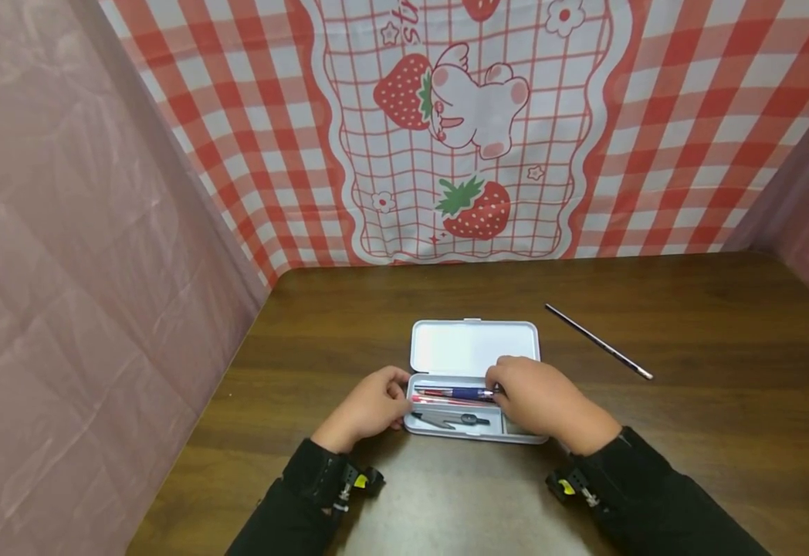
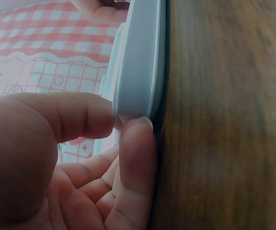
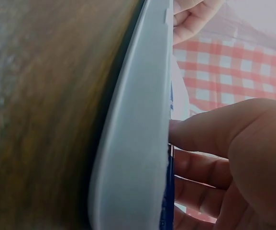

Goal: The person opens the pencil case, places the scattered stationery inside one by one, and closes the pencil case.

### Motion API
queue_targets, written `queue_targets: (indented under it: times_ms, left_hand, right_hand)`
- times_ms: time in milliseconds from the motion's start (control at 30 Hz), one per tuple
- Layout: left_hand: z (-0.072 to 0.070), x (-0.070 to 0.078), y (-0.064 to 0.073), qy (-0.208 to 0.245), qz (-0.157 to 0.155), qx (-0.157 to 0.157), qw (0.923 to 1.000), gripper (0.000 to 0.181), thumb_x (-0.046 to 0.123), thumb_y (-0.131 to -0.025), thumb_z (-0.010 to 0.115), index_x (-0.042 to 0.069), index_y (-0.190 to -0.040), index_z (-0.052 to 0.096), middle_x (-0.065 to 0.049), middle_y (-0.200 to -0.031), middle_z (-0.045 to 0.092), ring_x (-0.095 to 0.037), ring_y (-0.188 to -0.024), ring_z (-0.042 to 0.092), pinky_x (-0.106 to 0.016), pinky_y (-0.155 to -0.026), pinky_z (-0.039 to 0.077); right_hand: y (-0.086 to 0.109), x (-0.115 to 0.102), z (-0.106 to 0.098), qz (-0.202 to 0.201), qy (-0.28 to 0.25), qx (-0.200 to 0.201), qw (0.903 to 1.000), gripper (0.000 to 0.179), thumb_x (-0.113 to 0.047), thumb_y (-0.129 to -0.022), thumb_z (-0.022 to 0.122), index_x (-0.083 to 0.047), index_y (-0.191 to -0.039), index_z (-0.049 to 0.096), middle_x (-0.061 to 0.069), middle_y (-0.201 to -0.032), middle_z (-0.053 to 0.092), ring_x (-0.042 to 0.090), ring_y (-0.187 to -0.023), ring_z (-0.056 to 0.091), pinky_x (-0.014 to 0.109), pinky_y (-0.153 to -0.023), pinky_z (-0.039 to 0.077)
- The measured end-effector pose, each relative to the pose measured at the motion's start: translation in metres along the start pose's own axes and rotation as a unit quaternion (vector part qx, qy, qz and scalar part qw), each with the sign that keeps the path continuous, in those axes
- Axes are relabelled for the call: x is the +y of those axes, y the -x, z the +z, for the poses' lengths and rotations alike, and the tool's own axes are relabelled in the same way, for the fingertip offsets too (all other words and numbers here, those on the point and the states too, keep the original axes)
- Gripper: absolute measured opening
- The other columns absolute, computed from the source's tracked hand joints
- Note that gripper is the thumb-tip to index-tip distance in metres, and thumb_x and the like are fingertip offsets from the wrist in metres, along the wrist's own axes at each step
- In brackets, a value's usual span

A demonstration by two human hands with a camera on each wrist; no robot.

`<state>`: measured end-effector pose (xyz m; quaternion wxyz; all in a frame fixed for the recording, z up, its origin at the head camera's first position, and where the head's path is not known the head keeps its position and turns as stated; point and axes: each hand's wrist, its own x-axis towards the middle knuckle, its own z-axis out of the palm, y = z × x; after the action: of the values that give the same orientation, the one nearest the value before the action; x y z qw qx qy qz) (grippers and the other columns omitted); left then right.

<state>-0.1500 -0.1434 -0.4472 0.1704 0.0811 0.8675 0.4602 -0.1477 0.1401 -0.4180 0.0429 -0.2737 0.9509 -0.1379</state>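
A white pencil case (image 1: 446, 437) lies on the table with its lid (image 1: 474, 347) folded back. At its left end my left hand (image 1: 375, 401) pinches the corner between thumb and finger; the left wrist view shows them on the case's end wall (image 2: 140, 62). Over the right part of the case, my right hand (image 1: 539, 394) has its curled fingers at the end of a blue pen (image 1: 470, 394) in the rear compartment, their tips partly hidden. Reddish, slim writing tools (image 1: 439, 401) lie beside that pen. In the front compartment is a drawing compass (image 1: 446, 419).
On the brown wooden table (image 1: 335, 324) a dark pencil (image 1: 599, 340) lies slantwise, behind and right of the case. A red-checked cloth with strawberries (image 1: 474, 208) hangs at the back edge, and a pinkish cloth (image 1: 99, 309) along the left side.
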Motion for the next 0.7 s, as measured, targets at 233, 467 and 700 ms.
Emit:
queue_targets:
  times_ms: [233, 467, 700]
  left_hand:
    - [-0.001, 0.0008, -0.0005, -0.002, -0.001, -0.001, 1.0, 0.037, 0.011, -0.093, 0.069, 0.003, -0.128, 0.06, -0.008, -0.081, 0.064, -0.022, -0.065, 0.063, -0.035, -0.061, 0.054]
    - [-0.0014, 0.0005, -0.0004, 0.005, 0.001, -0.005, 1.0, 0.036, 0.011, -0.093, 0.07, 0.002, -0.127, 0.06, -0.007, -0.081, 0.064, -0.021, -0.065, 0.063, -0.034, -0.06, 0.054]
    - [-0.0015, 0.0003, -0.0002, 0.011, 0.003, -0.005, 0.9999, 0.037, 0.011, -0.093, 0.07, 0.002, -0.127, 0.06, -0.007, -0.082, 0.063, -0.02, -0.066, 0.064, -0.034, -0.06, 0.054]
  right_hand:
    - [-0.0008, 0.0027, -0.0001, 0.003, 0.008, 0.016, 0.9998, 0.009, -0.014, -0.092, 0.076, -0.011, -0.099, 0.072, -0.001, -0.09, 0.064, 0.016, -0.078, 0.055, 0.041, -0.078, 0.054]
    - [-0.0009, 0.0029, -0.0013, 0.0, 0.007, 0.022, 0.9997, 0.01, -0.012, -0.091, 0.077, -0.011, -0.099, 0.071, -0.001, -0.09, 0.063, 0.016, -0.078, 0.055, 0.04, -0.076, 0.054]
    - [-0.0013, 0.0048, -0.001, -0.002, 0.016, 0.039, 0.9991, 0.008, -0.011, -0.089, 0.077, -0.011, -0.095, 0.072, -0.001, -0.088, 0.062, 0.016, -0.076, 0.054, 0.039, -0.074, 0.053]
